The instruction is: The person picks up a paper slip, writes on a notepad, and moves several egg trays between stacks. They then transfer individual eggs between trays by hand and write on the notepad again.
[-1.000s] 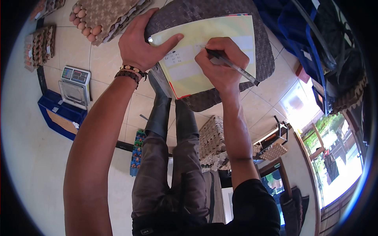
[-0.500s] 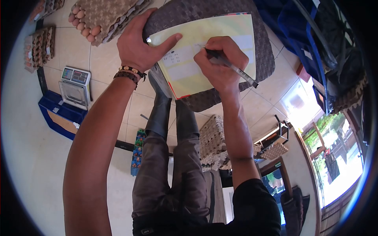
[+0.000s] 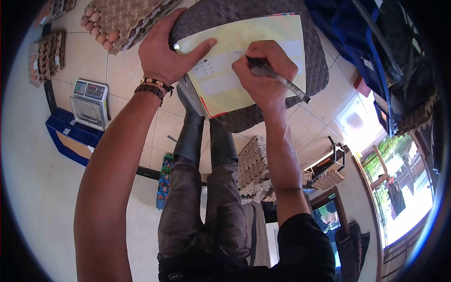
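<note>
A notebook lies spread on a dark woven-textured stool seat, with rows of handwriting at the left of its page. My left hand grips the notebook's left edge, its thumb reaching over the page; the undersides of its fingers are hidden. Two beaded bracelets circle that wrist. Pinched in my right hand is a dark pen with a clear barrel. The pen's tip is at the upper middle of the page, beside a short line of writing.
Egg trays with brown eggs stand at upper left. A digital scale and a blue crate are at left. More stacked trays sit near my legs. Blue bags or fabric hang at upper right.
My right hand and the pen have shifted very slightly right, and the short line of writing by the tip looks a little longer. My left hand stays in place.
</note>
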Available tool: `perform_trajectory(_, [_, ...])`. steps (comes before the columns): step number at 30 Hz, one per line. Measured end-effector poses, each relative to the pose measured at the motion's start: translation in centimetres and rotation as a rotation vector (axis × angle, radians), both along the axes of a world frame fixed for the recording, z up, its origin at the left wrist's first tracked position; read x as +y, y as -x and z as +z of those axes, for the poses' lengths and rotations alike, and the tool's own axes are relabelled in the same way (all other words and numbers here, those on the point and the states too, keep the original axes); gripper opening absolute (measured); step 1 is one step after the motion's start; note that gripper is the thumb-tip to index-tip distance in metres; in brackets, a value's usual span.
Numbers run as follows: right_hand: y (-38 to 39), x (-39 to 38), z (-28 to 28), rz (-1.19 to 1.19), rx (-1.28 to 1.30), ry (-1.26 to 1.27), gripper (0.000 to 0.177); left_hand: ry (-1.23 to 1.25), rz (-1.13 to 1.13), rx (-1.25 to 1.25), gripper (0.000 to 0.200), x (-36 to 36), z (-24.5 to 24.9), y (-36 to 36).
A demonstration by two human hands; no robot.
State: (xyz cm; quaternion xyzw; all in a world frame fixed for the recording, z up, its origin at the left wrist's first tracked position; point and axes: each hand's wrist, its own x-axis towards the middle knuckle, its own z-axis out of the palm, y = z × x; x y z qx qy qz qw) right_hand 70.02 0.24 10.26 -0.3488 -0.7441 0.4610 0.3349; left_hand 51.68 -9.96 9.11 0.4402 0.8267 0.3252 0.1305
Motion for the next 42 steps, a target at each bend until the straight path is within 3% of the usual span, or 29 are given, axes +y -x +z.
perform_trajectory(4, [-0.5, 0.2, 0.0, -0.072, 0.033, 0.029, 0.017, 0.016, 0.001, -0.013, 0.073, 0.1, 0.3, 0.0])
perform_trajectory(8, [0.0, 1.1, 1.1, -0.195, 0.225, 0.450, 0.016, 0.009, 0.017, -0.035, 0.074, 0.0, 0.1, -0.1])
perform_trajectory(12, [0.1, 2.2, 4.4, -0.120, 0.102, 0.618, 0.013, -0.006, 0.004, -0.003, 0.075, 0.0, -0.1, 0.1])
perform_trajectory(15, [-0.2, 1.7, 2.3, 0.007, 0.202, 0.539, 0.012, 0.013, -0.008, 0.024, 0.075, 0.0, 0.0, 0.0])
perform_trajectory(21, [-1.2, 2.0, 0.1, 0.185, 0.077, 0.229, 0.021, 0.017, 0.007, -0.006, 0.074, -0.1, -0.2, 0.1])
perform_trajectory(27, [-0.6, 1.5, 2.5, -0.017, -0.104, 0.403, 0.019, 0.034, 0.023, -0.025, 0.075, 0.0, 0.1, -0.1])
perform_trajectory(30, [-0.1, 1.6, 2.8, -0.022, -0.056, 0.504, 0.015, 0.035, 0.018, -0.043, 0.076, 0.0, 0.2, -0.1])
perform_trajectory(33, [0.0, 0.7, 2.3, 0.030, 0.141, 0.341, 0.013, 0.014, 0.011, -0.033, 0.076, 0.0, -0.1, 0.1])
perform_trajectory(34, [0.0, 0.2, 2.4, 0.043, 0.160, 0.399, 0.014, 0.006, 0.007, -0.028, 0.076, -0.1, -0.3, 0.1])
perform_trajectory(37, [-0.8, -0.6, 1.1, 0.067, -0.009, 0.264, 0.015, 0.003, -0.017, 0.031, 0.076, 0.0, -0.5, 0.3])
perform_trajectory(42, [-0.6, -0.8, 0.6, -0.011, 0.027, 0.327, 0.014, 0.021, -0.005, 0.008, 0.077, 0.0, -0.2, 0.2])
